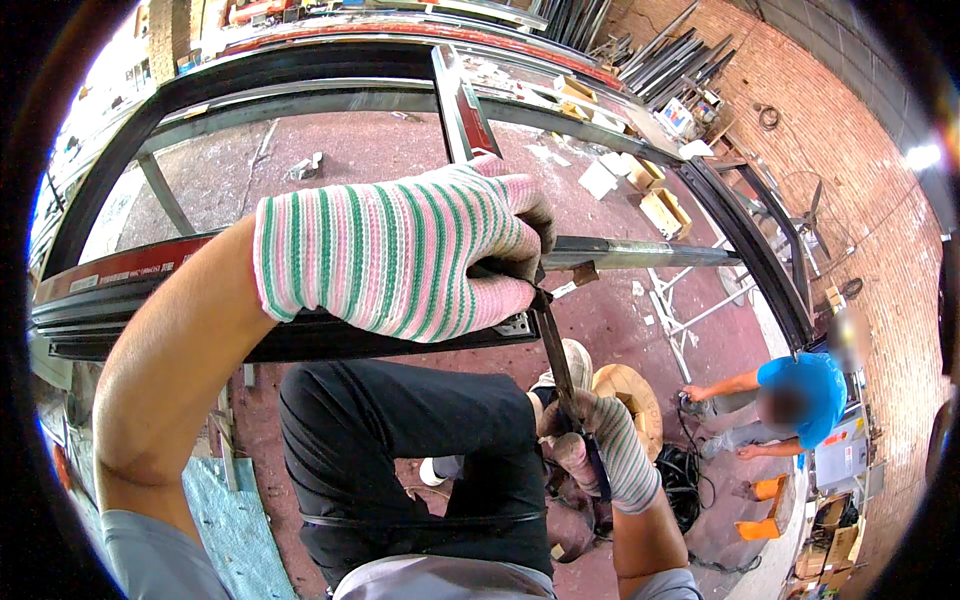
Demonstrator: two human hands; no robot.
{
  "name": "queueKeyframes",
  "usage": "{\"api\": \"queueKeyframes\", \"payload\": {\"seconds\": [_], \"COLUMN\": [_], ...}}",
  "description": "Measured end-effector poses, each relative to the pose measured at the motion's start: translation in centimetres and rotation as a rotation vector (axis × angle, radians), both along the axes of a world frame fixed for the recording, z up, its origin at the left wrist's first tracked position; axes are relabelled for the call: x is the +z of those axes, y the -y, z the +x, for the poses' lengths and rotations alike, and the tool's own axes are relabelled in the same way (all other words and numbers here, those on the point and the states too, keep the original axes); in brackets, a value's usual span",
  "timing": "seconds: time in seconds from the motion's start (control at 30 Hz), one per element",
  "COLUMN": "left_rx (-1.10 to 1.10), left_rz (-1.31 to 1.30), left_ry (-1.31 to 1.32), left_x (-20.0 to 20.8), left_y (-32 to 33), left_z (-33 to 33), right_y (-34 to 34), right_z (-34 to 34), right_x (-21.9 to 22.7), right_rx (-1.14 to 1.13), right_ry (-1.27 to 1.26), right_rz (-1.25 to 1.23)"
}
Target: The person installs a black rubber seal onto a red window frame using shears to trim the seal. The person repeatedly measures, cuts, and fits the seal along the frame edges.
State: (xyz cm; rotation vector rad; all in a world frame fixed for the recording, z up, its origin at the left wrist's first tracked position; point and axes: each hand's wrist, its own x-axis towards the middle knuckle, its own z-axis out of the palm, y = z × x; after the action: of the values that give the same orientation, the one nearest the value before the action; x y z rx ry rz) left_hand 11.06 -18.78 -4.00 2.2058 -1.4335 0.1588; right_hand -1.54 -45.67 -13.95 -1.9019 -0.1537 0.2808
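Observation:
My left hand (410,250), in a pink, white and green striped glove, lies over the end of a black metal frame bar (430,338). Its fingers are curled, with thumb and fingers closing at the upper end of a long, thin dark strip (556,350). The strip slants down to my right hand (615,450), which is wrapped around its lower part in a matching glove. Whether the strip is metal or rubber I cannot tell. The black frame (300,65) spreads out in front of me, with a cross-piece (462,110) showing a red face.
At right a co-worker in a blue shirt (815,395) bends low near an orange stand (765,508). A round wooden spool (630,390) and black cable coils (682,490) lie by my right hand. Cardboard boxes (665,212) and long metal profiles (675,65) lie farther back.

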Motion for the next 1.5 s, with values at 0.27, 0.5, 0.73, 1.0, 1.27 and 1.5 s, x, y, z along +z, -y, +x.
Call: {"api": "queueKeyframes", "payload": {"seconds": [0.27,0.5,0.73,1.0,1.27,1.5], "left_rx": [-0.018,-0.035,-0.029,-0.025,-0.019,-0.006], "left_rz": [-0.006,-0.014,-0.029,-0.019,-0.019,-0.007], "left_ry": [-0.013,-0.025,-0.003,-0.007,0.017,-0.036], "left_x": [0.2,0.1,-0.1,0.0,-0.3,-0.2], "left_y": [0.0,-0.1,0.1,0.1,0.0,0.1], "left_z": [0.0,0.0,0.1,0.1,0.3,0.3], "right_y": [0.2,0.0,-0.5,-1.0,-0.8,-0.5], "right_z": [-0.1,-0.1,0.0,-0.3,-0.1,-0.2], "right_x": [-0.2,-0.3,0.9,1.4,1.4,0.7], "right_rx": [0.029,0.050,-0.011,-0.023,-0.018,0.020], "right_ry": [0.007,0.114,-0.102,-0.168,-0.145,-0.043], "right_rz": [0.003,-0.009,0.020,0.125,0.063,-0.009]}}
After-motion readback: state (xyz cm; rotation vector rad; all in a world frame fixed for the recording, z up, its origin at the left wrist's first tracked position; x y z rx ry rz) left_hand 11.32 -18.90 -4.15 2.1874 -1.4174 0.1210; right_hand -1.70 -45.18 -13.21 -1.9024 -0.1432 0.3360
